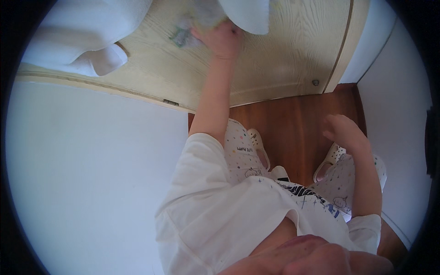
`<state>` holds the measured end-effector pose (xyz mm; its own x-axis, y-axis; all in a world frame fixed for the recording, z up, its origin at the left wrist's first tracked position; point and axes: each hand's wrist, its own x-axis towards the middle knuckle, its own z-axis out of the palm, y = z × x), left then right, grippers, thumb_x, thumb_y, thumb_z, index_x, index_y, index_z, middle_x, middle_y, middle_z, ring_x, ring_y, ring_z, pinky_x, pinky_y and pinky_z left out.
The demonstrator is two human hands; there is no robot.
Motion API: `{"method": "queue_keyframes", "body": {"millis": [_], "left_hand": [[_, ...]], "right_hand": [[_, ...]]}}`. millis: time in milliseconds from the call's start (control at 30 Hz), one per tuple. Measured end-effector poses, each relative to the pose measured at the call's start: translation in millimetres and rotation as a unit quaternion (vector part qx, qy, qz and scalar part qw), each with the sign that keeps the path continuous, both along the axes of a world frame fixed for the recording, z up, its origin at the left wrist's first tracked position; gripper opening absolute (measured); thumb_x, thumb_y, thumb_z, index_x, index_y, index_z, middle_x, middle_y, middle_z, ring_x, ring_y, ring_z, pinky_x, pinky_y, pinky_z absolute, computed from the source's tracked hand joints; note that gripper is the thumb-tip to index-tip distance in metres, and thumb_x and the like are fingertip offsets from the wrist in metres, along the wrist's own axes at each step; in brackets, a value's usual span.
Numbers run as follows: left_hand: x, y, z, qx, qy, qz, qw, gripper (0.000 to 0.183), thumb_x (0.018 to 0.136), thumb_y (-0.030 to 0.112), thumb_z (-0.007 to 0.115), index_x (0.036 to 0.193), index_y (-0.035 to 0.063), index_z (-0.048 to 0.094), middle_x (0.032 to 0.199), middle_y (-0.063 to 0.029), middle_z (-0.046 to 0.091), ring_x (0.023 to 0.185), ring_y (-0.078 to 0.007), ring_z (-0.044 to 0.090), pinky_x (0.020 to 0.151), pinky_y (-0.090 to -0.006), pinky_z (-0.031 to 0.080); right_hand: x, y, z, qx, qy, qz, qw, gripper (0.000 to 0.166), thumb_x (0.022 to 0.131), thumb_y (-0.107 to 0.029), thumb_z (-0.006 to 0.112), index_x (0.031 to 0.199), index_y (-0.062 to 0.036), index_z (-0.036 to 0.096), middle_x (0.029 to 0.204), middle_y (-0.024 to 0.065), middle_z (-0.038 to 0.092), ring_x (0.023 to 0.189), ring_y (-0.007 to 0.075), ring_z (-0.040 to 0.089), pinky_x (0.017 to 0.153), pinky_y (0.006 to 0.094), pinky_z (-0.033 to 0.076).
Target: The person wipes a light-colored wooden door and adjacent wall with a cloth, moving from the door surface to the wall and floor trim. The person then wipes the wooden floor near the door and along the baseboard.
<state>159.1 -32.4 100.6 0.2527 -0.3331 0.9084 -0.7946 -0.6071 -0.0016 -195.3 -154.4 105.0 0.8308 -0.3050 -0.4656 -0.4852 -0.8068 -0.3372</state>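
Note:
My left hand (223, 39) is raised against the pale wooden door (285, 44), gripping a thin greyish cloth (208, 12) with green and yellow edging. Motion blurs the cloth, and part of it spreads left of my fingers. Just above my wrist, the rounded end of a white fabric piece (249, 17) hangs down beside the hand. Over the floor on the other side, my right hand (345, 132) is held low with fingers loosely bent, slightly blurred. Nothing shows in it.
White fabric (92, 34) hangs at the door's upper left. The door carries a hinge (171, 102) and a small metal knob or stop (315, 82). White walls (92, 172) flank the reddish-brown wood floor (285, 134). My feet wear cream perforated clogs (256, 139).

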Motion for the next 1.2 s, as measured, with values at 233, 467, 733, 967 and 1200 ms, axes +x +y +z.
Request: {"method": "queue_keyframes", "body": {"millis": [233, 467, 733, 967, 1200], "left_hand": [[-32.6, 16.8, -128.2, 0.385, -0.056, -0.096, 0.916, 0.026, 0.074, 0.029, 0.059, 0.095, 0.0162, 0.067, 0.116, -0.0045, 0.054, 0.117, -0.0255, 0.042, 0.077, -0.0483, 0.039], [-23.2, 36.0, -178.4, 0.415, -0.051, -0.242, 0.875, 0.025, 0.076, 0.025, 0.056, 0.094, 0.0125, 0.068, 0.124, -0.0023, 0.047, 0.122, -0.0313, 0.036, 0.096, -0.0478, 0.037], [-10.0, 61.7, -30.0, -0.096, 0.007, -0.053, 0.994, 0.025, 0.063, 0.023, 0.065, 0.088, 0.0234, 0.070, 0.110, -0.0129, 0.052, 0.110, -0.0391, 0.042, 0.088, -0.0512, 0.036], [-19.2, 50.6, -98.5, 0.067, -0.036, -0.015, 0.997, 0.026, 0.066, 0.033, 0.066, 0.092, 0.0335, 0.067, 0.116, -0.0042, 0.053, 0.116, -0.0328, 0.038, 0.082, -0.0526, 0.035], [-32.0, 45.3, -165.2, 0.450, -0.028, -0.164, 0.878, 0.028, 0.074, 0.028, 0.060, 0.101, 0.0255, 0.065, 0.131, -0.0031, 0.041, 0.127, -0.0257, 0.030, 0.088, -0.0558, 0.038]], "right_hand": [[-0.2, -0.3, -13.9, -0.012, -0.033, -0.002, 0.999, 0.029, 0.080, -0.016, 0.063, 0.104, -0.0010, 0.058, 0.102, 0.0182, 0.061, 0.099, 0.0337, 0.056, 0.083, 0.0410, 0.046], [3.8, -15.5, -13.6, -0.009, -0.041, -0.047, 0.998, 0.035, 0.079, -0.017, 0.064, 0.110, -0.0018, 0.057, 0.105, 0.0181, 0.061, 0.099, 0.0329, 0.057, 0.084, 0.0395, 0.047], [1.5, 13.6, -2.0, -0.049, 0.042, -0.053, 0.997, 0.038, 0.082, -0.022, 0.063, 0.114, -0.0038, 0.055, 0.114, 0.0171, 0.057, 0.108, 0.0333, 0.054, 0.090, 0.0398, 0.045], [-18.2, 14.8, -29.1, -0.006, -0.032, 0.006, 0.999, 0.037, 0.079, -0.017, 0.066, 0.112, -0.0029, 0.055, 0.107, 0.0156, 0.059, 0.103, 0.0305, 0.055, 0.086, 0.0382, 0.046], [-11.7, -4.3, -41.9, -0.009, -0.062, 0.003, 0.998, 0.032, 0.079, -0.016, 0.066, 0.107, -0.0015, 0.057, 0.097, 0.0169, 0.062, 0.092, 0.0330, 0.059, 0.080, 0.0393, 0.048]]}}
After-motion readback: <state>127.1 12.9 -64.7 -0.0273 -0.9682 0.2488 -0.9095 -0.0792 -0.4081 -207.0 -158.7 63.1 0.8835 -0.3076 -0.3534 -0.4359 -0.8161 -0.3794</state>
